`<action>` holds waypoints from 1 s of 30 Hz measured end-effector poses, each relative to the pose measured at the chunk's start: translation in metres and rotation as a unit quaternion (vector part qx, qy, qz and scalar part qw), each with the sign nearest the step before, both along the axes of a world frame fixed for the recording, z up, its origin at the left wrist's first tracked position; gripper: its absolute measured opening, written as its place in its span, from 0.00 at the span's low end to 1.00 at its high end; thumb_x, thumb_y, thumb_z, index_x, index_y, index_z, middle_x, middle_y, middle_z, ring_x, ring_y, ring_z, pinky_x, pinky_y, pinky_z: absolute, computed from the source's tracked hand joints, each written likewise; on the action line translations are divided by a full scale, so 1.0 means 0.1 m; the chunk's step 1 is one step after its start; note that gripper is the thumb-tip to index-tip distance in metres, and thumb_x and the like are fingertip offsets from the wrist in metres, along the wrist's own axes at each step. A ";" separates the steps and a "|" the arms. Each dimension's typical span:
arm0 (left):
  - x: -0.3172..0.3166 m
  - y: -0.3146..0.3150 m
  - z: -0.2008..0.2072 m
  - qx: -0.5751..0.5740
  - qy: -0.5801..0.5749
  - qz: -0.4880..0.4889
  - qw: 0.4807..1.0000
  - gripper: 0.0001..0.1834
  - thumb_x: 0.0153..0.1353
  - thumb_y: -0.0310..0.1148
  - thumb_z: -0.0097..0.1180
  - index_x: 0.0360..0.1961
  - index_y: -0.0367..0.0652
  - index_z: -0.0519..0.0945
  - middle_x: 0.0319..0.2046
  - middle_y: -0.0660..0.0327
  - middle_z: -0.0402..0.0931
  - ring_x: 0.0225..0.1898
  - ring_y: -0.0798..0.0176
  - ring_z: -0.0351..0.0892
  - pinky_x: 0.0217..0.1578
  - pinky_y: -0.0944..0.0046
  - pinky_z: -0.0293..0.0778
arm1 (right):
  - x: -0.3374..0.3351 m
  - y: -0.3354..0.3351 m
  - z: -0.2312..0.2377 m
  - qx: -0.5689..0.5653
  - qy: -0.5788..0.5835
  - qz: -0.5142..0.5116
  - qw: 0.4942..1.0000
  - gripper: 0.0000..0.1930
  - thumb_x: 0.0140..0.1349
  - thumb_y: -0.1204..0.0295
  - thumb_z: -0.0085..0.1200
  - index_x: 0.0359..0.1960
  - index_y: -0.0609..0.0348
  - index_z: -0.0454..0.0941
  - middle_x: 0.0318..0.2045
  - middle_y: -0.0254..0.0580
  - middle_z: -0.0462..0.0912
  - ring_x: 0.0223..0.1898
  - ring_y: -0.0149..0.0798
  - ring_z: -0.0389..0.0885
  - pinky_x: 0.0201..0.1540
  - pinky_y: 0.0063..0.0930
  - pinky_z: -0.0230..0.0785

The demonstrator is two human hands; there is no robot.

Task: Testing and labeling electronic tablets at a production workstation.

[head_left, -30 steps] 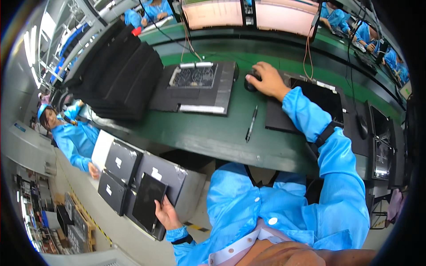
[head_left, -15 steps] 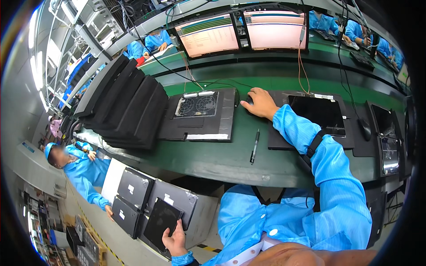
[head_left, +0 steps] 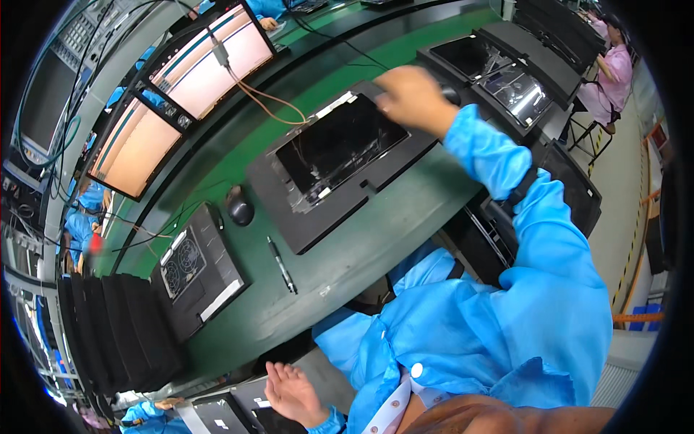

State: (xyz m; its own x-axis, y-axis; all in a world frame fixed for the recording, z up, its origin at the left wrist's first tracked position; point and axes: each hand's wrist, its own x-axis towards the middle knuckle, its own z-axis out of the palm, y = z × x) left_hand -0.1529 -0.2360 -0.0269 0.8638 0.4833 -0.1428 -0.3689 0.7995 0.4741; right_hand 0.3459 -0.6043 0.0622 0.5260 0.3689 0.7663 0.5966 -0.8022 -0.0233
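Observation:
My right hand (head_left: 416, 98), smeared by motion, is at the right end of a black screen panel (head_left: 340, 145). The panel lies on a black foam tray (head_left: 318, 231) on the green bench. Whether the fingers grip its edge or only hover there, I cannot make out. Low in the view, my left hand (head_left: 293, 390) is open, palm up and fingers spread, with nothing in it. Near it, beside the bench, lie dark flat panels (head_left: 220, 414), partly cut off by the picture's lower edge.
A pen (head_left: 282, 264) and a black mouse (head_left: 239, 205) lie left of the tray. Further left are another foam tray (head_left: 210, 267) and a stack of black foam trays (head_left: 119, 333). More screen panels (head_left: 513, 90) are at the right. Two monitors (head_left: 210, 61) stand behind; a cable (head_left: 267, 108) hangs toward the panel.
The view has swung right. My right hand has gone from the mouse to the screen panel's right end. My left hand has come off the dark panel beside the bench and opened.

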 end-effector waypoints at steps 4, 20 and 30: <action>0.86 -0.34 0.21 0.063 0.064 -0.024 0.996 0.19 0.70 0.39 0.49 0.54 0.37 0.79 0.43 0.55 0.82 0.44 0.57 0.79 0.49 0.55 0.73 | 0.52 -1.73 -0.34 -0.127 0.125 -0.365 0.914 0.32 0.56 0.51 0.61 0.57 0.61 0.76 0.58 0.51 0.78 0.64 0.54 0.70 0.61 0.63 0.63; 1.95 -1.19 0.46 0.409 0.090 -0.256 0.871 0.18 0.70 0.29 0.54 0.59 0.35 0.75 0.49 0.52 0.81 0.53 0.56 0.81 0.56 0.58 0.75 | 0.30 -1.71 0.42 -0.008 -0.129 -0.040 0.991 0.11 0.65 0.73 0.60 0.48 0.58 0.84 0.46 0.50 0.87 0.45 0.50 0.86 0.46 0.37 0.79; 2.26 -1.27 0.52 0.664 0.008 0.218 0.715 0.49 0.57 0.36 0.67 0.74 0.30 0.53 0.72 0.39 0.54 0.72 0.38 0.58 0.69 0.51 0.61 | -2.33 1.76 0.81 0.057 -0.196 0.444 0.873 0.19 0.47 0.72 0.62 0.43 0.66 0.84 0.36 0.48 0.85 0.33 0.41 0.85 0.34 0.31 0.78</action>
State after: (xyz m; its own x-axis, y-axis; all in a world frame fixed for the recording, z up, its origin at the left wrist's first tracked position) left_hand 0.0732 -0.3625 0.0253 0.5924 0.4245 0.6848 -0.4316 -0.5505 0.7146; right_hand 0.1132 -0.4287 0.1435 -0.2390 0.4077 0.8813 0.9618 -0.0256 0.2727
